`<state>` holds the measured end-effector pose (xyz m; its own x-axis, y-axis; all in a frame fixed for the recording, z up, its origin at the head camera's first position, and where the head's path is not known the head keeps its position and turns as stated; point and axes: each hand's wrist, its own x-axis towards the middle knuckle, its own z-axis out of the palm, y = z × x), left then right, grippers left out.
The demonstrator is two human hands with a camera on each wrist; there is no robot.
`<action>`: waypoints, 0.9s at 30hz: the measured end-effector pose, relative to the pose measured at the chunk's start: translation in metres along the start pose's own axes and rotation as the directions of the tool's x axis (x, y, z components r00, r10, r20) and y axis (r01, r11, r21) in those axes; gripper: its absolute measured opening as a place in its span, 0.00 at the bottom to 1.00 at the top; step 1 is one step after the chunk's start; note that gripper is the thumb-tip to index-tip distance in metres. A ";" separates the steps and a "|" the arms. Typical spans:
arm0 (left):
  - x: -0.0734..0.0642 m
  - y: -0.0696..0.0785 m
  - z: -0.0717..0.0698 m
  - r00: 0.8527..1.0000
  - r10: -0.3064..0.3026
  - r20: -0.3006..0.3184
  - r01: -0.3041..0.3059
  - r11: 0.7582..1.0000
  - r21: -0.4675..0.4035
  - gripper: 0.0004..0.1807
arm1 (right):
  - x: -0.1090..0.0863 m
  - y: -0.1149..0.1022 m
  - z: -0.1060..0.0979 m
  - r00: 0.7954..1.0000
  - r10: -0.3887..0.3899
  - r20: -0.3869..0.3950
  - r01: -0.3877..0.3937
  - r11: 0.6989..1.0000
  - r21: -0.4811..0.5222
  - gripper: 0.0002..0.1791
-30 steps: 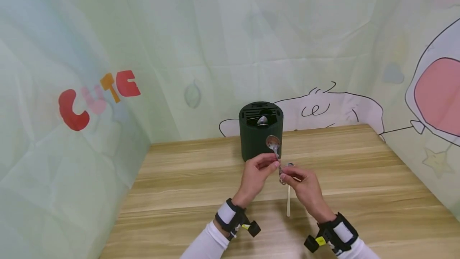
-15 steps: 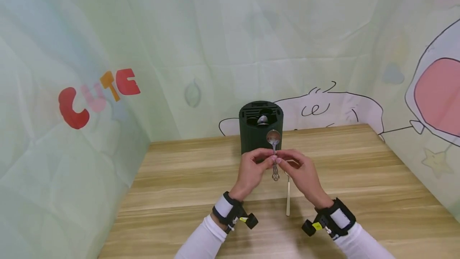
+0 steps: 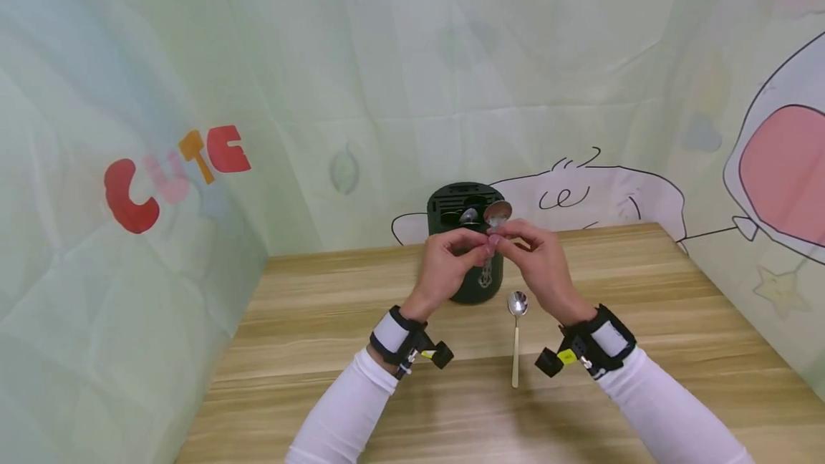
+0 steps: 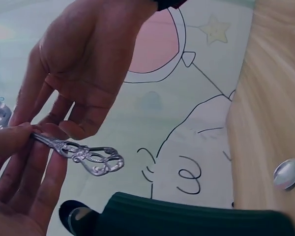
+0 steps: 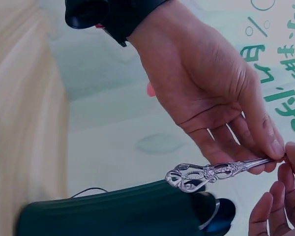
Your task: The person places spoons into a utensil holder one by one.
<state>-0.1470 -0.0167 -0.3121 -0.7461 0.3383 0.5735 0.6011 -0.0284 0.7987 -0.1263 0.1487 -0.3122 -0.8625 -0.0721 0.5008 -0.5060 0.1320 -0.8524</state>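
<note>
Both hands pinch one silver spoon (image 3: pixel 498 211) near the middle of its handle, bowl up, in front of the dark green utensil holder. Its ornate openwork handle end (image 4: pixel 96 158) shows in the left wrist view and, from the other side, in the right wrist view. My left hand (image 3: pixel 446 267) grips from the left, my right hand (image 3: pixel 544 267) from the right, with thumbs and fingertips meeting at the handle. On the table, below the hands, lies a second spoon (image 3: pixel 515 339) with a cream handle and shiny bowl. Fingers hide the held spoon's middle.
The dark green round holder (image 3: pixel 473 292) stands near the table's back edge, with a slotted top and a spoon (image 3: pixel 469 216) in its opening. Behind the wooden table (image 3: pixel 309 349) hangs a printed cloth backdrop (image 3: pixel 399 77), which also encloses both sides.
Both hands have come together on the handle and risen toward the holder with the spoon. The right hand has shifted from the handle's lower end to its middle. The table spoon's bowl is now uncovered.
</note>
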 end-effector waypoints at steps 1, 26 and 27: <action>0.004 0.002 -0.001 1.000 0.001 0.001 -0.001 1.000 0.005 0.05 | 0.005 0.001 -0.001 1.000 -0.003 -0.006 0.003 1.000 0.006 0.09; 0.102 0.005 -0.035 0.995 0.075 -0.060 -0.055 0.959 0.280 0.07 | 0.109 -0.021 -0.012 0.994 -0.102 -0.031 0.103 0.994 0.036 0.11; 0.102 0.003 -0.035 0.996 0.066 -0.062 -0.046 0.959 0.280 0.07 | 0.110 -0.020 -0.012 0.995 -0.098 -0.027 0.099 0.994 0.040 0.11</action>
<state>-0.2316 -0.0154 -0.2442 -0.7212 0.2764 0.6352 0.6909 0.2205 0.6885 -0.2116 0.1495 -0.2383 -0.8082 -0.0584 0.5861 -0.5890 0.0847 -0.8037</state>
